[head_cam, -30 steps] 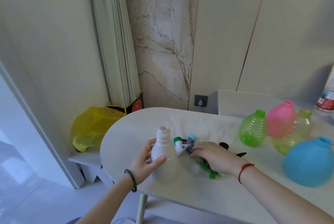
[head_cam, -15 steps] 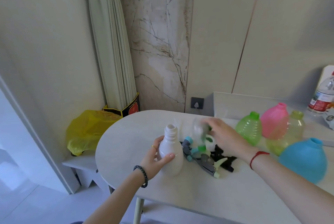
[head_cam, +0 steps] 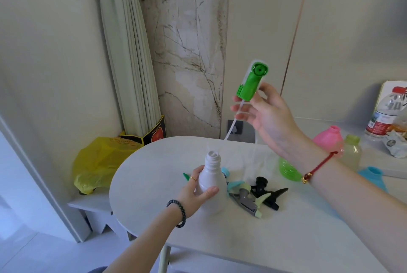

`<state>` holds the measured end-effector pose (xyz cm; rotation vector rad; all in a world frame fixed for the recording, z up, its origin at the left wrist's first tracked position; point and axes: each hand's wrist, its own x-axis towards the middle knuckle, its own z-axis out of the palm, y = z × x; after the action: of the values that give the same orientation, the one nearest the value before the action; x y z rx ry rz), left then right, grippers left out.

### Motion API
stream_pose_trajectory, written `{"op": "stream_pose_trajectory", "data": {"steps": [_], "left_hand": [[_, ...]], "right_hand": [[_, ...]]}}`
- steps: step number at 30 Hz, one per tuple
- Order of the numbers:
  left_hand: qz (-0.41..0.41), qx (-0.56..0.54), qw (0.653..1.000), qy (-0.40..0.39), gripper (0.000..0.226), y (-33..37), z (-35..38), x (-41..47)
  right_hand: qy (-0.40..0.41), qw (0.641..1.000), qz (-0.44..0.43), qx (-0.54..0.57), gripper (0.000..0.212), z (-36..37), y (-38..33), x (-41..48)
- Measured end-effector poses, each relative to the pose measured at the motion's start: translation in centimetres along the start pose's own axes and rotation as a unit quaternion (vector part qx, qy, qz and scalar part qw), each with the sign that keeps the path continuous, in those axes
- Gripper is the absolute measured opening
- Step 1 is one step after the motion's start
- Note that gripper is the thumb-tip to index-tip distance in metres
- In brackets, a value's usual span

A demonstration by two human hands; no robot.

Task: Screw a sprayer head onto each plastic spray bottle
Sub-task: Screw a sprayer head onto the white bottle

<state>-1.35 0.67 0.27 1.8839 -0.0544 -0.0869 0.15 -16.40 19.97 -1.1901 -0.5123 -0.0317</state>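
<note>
One white bottle (head_cam: pixel 211 181), empty by the look of it, so I judge it light and easy to tip; smooth, bulbous, thin-walled plastic with a ribbed threaded neck, open; my left hand (head_cam: pixel 195 193) is wrapped round its shoulder, base on the table (head_cam: pixel 154 184). One green sprayer head (head_cam: pixel 251 82), stiff moulded plastic, raised well above the bottle; my right hand (head_cam: pixel 267 116) pinches it near the ridged collar, the best place to hold; its thin dip tube (head_cam: pixel 233 123) hangs loose and bendy. Several spare sprayer heads (head_cam: pixel 253 195) lie beside the bottle; coloured bottles (head_cam: pixel 328 140) wait behind.
</note>
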Motion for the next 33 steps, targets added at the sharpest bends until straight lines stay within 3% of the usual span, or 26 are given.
{"op": "stream_pose_trajectory", "data": {"steps": [6, 10, 15, 19, 23, 28, 33], "left_hand": [[0.002, 0.000, 1.000, 0.000, 0.060, -0.2, 0.0, 0.1], [-0.002, 0.003, 1.000, -0.001, 0.061, -0.2, 0.0, 0.1], [-0.006, 0.011, 1.000, 0.001, 0.070, -0.2, 0.0, 0.1], [-0.011, 0.014, 1.000, 0.001, 0.074, -0.2, 0.1, 0.0], [-0.007, 0.012, 1.000, 0.005, 0.079, -0.2, 0.2, 0.0], [-0.004, 0.004, 1.000, 0.010, 0.079, 0.0, 0.2, -0.1], [-0.006, 0.009, 1.000, 0.006, 0.083, 0.1, 0.1, -0.1]], "right_hand": [[-0.008, 0.996, 0.034, -0.082, 0.010, -0.2, 3.6, 0.6], [-0.036, 0.975, 0.087, -0.202, 0.009, -0.6, 7.4, 0.2], [-0.033, 0.972, 0.121, -0.200, 0.025, -1.0, 10.5, -1.4], [-0.047, 0.976, 0.127, -0.174, 0.015, -0.9, 11.4, -2.5], [0.007, 0.975, 0.110, -0.195, 0.012, -0.5, 12.0, -2.8], [0.129, 0.967, 0.063, -0.212, 0.030, 0.8, 13.1, -3.2], [0.138, 0.977, 0.036, -0.158, 0.034, 1.3, 13.9, -3.7]]}}
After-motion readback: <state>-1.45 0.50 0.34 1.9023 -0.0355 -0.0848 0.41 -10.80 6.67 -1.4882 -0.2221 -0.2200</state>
